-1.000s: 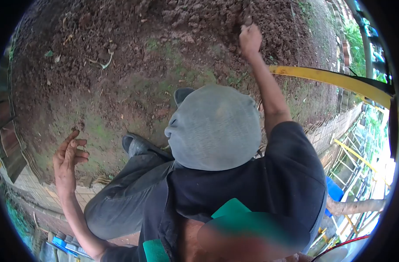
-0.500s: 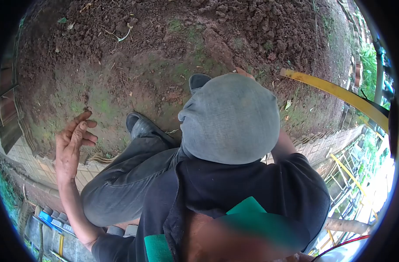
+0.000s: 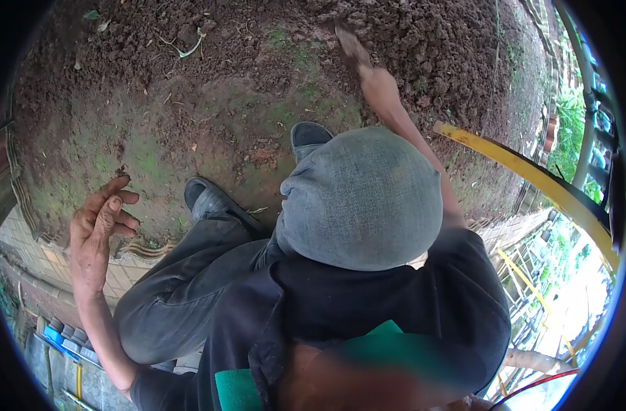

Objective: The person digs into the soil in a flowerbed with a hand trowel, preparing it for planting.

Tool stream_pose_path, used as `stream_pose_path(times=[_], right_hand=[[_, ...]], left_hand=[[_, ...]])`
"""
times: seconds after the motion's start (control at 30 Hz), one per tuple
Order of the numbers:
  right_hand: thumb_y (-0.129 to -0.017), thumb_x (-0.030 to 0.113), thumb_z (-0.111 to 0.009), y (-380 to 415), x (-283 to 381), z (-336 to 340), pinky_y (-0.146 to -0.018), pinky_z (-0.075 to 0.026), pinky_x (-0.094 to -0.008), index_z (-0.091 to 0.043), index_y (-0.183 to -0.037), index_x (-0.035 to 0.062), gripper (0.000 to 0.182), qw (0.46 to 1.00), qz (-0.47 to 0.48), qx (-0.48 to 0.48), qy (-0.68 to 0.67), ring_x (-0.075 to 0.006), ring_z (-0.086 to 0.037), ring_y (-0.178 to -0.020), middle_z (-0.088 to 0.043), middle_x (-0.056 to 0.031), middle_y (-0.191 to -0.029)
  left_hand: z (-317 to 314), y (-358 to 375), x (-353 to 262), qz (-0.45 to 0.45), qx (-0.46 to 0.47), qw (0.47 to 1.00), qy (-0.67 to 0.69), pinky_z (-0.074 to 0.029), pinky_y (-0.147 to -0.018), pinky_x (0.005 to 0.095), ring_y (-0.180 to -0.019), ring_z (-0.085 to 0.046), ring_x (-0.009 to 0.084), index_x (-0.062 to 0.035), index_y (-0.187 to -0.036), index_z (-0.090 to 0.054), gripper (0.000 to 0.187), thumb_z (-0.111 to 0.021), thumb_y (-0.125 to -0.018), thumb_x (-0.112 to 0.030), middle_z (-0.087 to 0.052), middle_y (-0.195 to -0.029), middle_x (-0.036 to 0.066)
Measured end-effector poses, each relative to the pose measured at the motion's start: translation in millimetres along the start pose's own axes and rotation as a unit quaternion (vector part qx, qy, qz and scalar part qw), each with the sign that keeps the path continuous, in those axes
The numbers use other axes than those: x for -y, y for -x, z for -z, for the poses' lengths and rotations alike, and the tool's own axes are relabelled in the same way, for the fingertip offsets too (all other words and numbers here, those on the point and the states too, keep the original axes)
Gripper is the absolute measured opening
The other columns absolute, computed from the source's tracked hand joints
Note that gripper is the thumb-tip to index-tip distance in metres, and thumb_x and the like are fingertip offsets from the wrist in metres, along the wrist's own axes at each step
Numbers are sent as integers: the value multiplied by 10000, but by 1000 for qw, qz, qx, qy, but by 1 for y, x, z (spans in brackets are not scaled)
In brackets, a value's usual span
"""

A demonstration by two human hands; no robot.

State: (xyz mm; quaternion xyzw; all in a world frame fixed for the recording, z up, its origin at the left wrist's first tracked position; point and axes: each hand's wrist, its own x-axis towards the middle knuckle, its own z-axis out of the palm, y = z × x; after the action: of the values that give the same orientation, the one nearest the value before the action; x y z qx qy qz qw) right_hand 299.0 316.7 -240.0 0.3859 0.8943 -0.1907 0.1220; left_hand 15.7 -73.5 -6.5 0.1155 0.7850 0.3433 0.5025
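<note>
Okay, brown soil (image 3: 210,113) fills most of the upper view, patchy green moss on it. Grey-trousered knee (image 3: 367,198) mid-frame, yellow strip (image 3: 518,165) off to its right. Left hand (image 3: 94,233): fingers loosely bent, half open, nothing visible in them. Right hand (image 3: 380,89): fingers closed round a small tool (image 3: 352,48) (motion-blurred), out over loose soil beyond the knee; can't tell contact.
</note>
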Motion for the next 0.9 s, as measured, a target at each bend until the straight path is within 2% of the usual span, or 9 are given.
stream_pose_path(times=[0.07, 0.17, 0.23, 0.27, 0.47, 0.53, 0.73, 0.83, 0.9], right_hand=[[-845, 170, -496, -70, -1, -34, -703, -500, -504, -594, -764, -31, 238, 988, 71, -121, 63, -415, -631, -773, -616, -257, -766], [-900, 273, -495, -84, 11, -14, -654, -494, -483, -593, -712, -31, 371, 981, -114, -113, -109, -368, -643, -711, -635, -216, -722], [-919, 413, -508, -54, 4, 74, -427, -364, -360, -532, -548, 17, 544, 947, -158, 132, -249, -180, -461, -405, -499, -59, -492], [-923, 399, -500, -31, 7, 96, -384, -309, -343, -500, -506, 49, 544, 939, -168, 137, -268, -155, -383, -334, -450, -36, -436], [-941, 330, -474, 88, -61, 48, -670, -479, -466, -572, -802, -59, 424, 996, 47, 43, 69, -407, -611, -750, -608, -270, -734], [-949, 330, -460, 94, -48, 30, -726, -477, -491, -558, -889, -87, 432, 997, -30, 62, 41, -452, -596, -814, -606, -300, -799], [-955, 323, -453, 54, -76, 6, -710, -474, -495, -575, -908, -42, 388, 997, -69, 36, 7, -459, -594, -818, -606, -292, -812], [-929, 351, -475, 8, -59, 0, -740, -472, -512, -597, -888, -35, 407, 995, 78, -6, 57, -476, -586, -847, -609, -309, -836], [-916, 355, -475, -66, -35, -9, -758, -478, -511, -625, -831, -33, 425, 998, 7, -49, -37, -464, -598, -852, -616, -306, -814]], left_hand=[[-1, -2, -2, -7, -10, 1000, 3, -507, -661, 240, -726, -593, 100, 56, -1255, -516, 464, -527, -958, -301, -636, -1016, 94], [2, 3, -2, -20, -34, 999, -7, -503, -652, 235, -724, -586, 96, 57, -1261, -510, 475, -523, -959, -308, -634, -1027, 94], [4, 8, -2, -17, -36, 999, -23, -498, -641, 229, -712, -578, 87, 54, -1269, -508, 489, -518, -958, -323, -637, -1040, 90], [5, 10, -2, -22, -31, 999, -21, -499, -642, 230, -710, -577, 87, 53, -1268, -509, 489, -519, -957, -325, -637, -1038, 89], [7, 12, 10, -17, -29, 999, -37, -497, -642, 231, -719, -585, 97, 49, -1258, -522, 489, -533, -951, -332, -641, -990, 91], [6, 13, 11, -10, -33, 999, -32, -494, -634, 227, -710, -585, 93, 46, -1257, -524, 491, -535, -950, -337, -643, -987, 89], [4, 12, 20, 18, -57, 997, -46, -479, -621, 213, -677, -571, 78, 48, -1282, -497, 534, -526, -949, -368, -639, -1003, 82], [1, 9, 15, 8, -64, 997, -50, -483, -606, 221, -672, -573, 79, 54, -1261, -515, 505, -525, -952, -346, -644, -973, 87], [-6, 3, 2, 7, -67, 996, -64, -485, -612, 224, -681, -573, 81, 56, -1260, -515, 503, -519, -954, -344, -642, -974, 89]])
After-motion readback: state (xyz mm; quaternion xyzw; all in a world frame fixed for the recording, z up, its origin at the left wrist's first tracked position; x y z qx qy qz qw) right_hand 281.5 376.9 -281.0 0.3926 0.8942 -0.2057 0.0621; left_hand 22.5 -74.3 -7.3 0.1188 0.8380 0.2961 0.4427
